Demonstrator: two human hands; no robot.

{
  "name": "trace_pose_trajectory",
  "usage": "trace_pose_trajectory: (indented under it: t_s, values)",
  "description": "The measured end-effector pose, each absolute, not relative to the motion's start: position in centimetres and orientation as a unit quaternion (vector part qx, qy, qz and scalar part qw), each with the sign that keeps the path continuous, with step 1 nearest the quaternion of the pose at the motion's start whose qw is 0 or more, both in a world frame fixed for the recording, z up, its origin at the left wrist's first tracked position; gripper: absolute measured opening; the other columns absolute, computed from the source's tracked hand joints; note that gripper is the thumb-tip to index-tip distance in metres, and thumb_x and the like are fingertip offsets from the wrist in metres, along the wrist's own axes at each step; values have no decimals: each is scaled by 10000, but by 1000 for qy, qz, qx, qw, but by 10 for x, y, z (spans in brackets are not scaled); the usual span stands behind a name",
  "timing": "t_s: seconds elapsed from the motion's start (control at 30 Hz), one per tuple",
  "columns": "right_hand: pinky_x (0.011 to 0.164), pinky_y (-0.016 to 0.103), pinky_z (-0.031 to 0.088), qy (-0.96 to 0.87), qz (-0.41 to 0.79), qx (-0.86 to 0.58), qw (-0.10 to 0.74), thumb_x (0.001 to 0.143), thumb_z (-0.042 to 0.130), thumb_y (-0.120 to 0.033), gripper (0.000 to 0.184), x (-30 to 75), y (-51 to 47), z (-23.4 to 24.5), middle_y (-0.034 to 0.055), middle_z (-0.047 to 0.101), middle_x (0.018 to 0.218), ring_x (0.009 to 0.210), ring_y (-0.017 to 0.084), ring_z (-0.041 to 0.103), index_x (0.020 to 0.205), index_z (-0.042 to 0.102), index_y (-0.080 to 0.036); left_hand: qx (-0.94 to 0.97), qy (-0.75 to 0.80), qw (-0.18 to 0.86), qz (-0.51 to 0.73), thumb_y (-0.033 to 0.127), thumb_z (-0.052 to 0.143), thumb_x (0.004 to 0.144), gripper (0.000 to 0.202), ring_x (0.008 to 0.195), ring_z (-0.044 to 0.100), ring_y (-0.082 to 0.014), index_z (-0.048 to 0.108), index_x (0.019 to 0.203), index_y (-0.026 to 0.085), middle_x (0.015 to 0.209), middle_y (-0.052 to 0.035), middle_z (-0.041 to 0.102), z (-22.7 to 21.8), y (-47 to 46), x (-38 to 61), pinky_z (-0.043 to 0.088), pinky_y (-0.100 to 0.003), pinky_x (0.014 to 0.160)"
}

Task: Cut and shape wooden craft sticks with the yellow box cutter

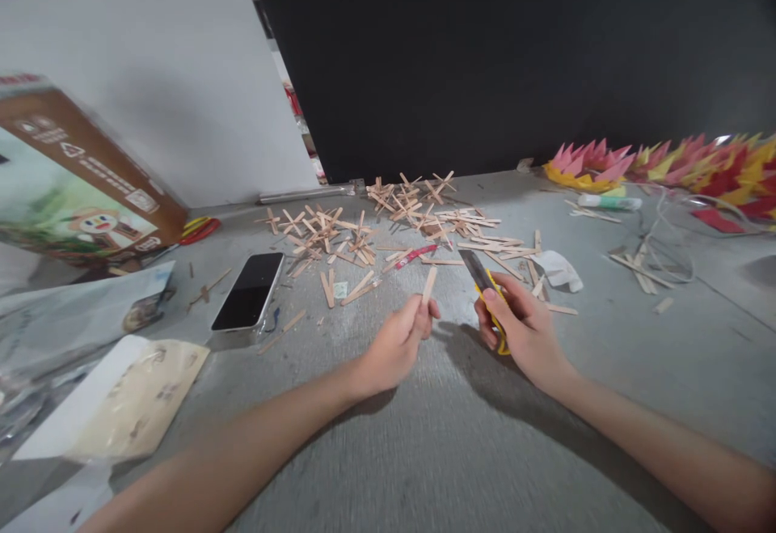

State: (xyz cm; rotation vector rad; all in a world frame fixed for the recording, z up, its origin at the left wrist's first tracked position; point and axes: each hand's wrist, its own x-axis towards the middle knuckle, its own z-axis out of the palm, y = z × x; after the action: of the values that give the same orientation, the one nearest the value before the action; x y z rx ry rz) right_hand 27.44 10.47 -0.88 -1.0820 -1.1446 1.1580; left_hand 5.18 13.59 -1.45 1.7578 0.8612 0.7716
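Between the thumb and fingers of my left hand (397, 340) is a wooden craft stick (429, 285), its tip pointing up and away from me. My right hand (525, 323) is closed around a yellow and black utility knife (492, 302), whose dark blade end points forward and to the left. The two hands are apart, just above the grey tabletop (388, 468). Beyond them lies a heap of craft sticks (327, 234), many of them crossed into star shapes. More loose sticks (491, 242) lie behind the knife.
A phone (248, 292) lies left of the sticks, near a brown printed box (90, 169) and plastic packets (139, 395). On the right are a crumpled white paper (558, 269), a glue stick (609, 202), a clear cord (660, 234) and folded pink and yellow paper (594, 165). A black panel (515, 56) stands behind.
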Motion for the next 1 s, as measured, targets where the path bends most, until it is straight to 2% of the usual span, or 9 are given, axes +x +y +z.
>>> trace_pose_trajectory:
  t_s: [0.13,0.23,0.33,0.53,0.77,0.9,1.0]
  values:
    - [437,238,357,-505,496,-462,534,1035,618,-464,337,276,100,-9,-58,580,692,457,94,467,1334,584,-312,668,352,540,371,566,281,1118,431,665,371,-131,490,989,212,738,46,386,-18,137,52,346,-271,657]
    - [415,222,325,-536,508,-458,494,1052,580,-468,415,277,95,-9,-41,619,717,453,89,450,1444,550,-335,663,357,539,377,565,299,1116,424,687,380,-133,489,978,212,750,40,401,-19,137,53,354,-274,674]
    - [430,219,344,-579,507,-448,454,1064,556,-459,447,277,90,-8,-27,636,771,468,80,452,1500,541,-363,665,364,529,380,564,303,1116,419,684,383,-132,492,989,212,744,42,397,-19,137,53,362,-273,676]
    - [499,218,385,-635,487,-451,395,1091,516,-421,450,278,88,-12,-20,637,821,522,76,456,1541,531,-408,690,368,502,369,568,280,1118,429,634,359,-127,495,1005,214,718,55,366,-19,137,52,350,-269,641]
    - [518,233,385,-643,472,-466,382,1090,508,-418,464,278,92,-13,-21,638,820,524,83,454,1553,518,-399,703,377,481,364,573,258,1118,450,627,385,-132,508,1016,213,695,57,386,-16,136,52,360,-276,652]
    - [523,237,393,-647,463,-464,390,1091,505,-423,452,277,89,-15,-26,637,824,518,82,464,1541,524,-390,710,394,460,360,565,275,1118,459,637,406,-130,555,1061,206,702,53,395,-15,136,52,367,-274,655]
    - [500,242,386,-633,398,-498,439,1082,505,-446,448,278,86,-16,-32,622,802,501,88,460,1518,532,-350,717,417,439,345,535,282,1125,460,611,403,-127,602,1200,213,688,58,381,-15,137,51,364,-265,622]
